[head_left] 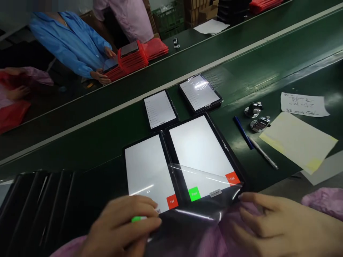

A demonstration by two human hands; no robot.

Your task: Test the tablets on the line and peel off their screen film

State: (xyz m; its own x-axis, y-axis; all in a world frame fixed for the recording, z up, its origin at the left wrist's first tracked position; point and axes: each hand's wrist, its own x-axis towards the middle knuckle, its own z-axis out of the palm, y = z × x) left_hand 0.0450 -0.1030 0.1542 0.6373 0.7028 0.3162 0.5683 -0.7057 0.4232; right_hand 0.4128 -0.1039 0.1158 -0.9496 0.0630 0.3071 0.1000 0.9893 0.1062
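Note:
My right hand [270, 221] pinches a corner of a clear plastic film [198, 214] at the lower right of a tablet [200, 150]. The film curls toward me and lies over the tablet's lower part. That lit white screen has a green "Pass" box and a red "Fail" box. My left hand [123, 223] has its fingers closed near the film's left side, over the bottom of a second lit tablet [147, 167]. It partly hides that tablet's green box; the exact grip is hard to see.
Two more tablets with lists on screen, one [160, 109] beside a stacked one [199, 92], lie beyond. Pens [243, 132], metal stamps [259, 124] and papers [298, 141] are at right. Dark devices [40, 203] stand at left. A co-worker in blue [72, 43] handles red sleeves [132, 62].

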